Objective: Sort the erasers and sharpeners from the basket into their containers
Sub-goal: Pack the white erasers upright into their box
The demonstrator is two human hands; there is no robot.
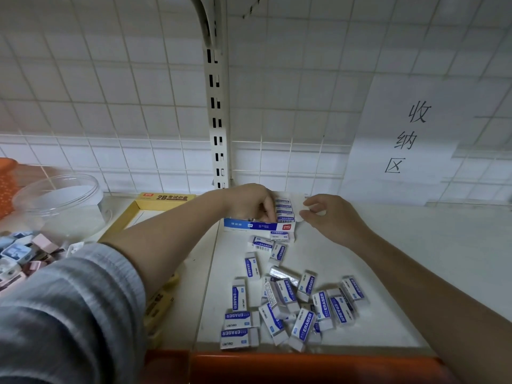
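left hand (pixel 250 202) pinched paper-sleeved block erasers (pixel 285 210) in a cardboard box (pixel 259 225); right hand (pixel 329 217) hung loosely curled, holding nothing.

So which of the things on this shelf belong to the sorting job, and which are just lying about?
Part of the job:
- loose erasers
- blue eraser box, left hand packing it
- sharpeners
- clear tub
- yellow box
- right hand

Just lying about:
- paper sign
- shelf post
- orange basket, hard to tell
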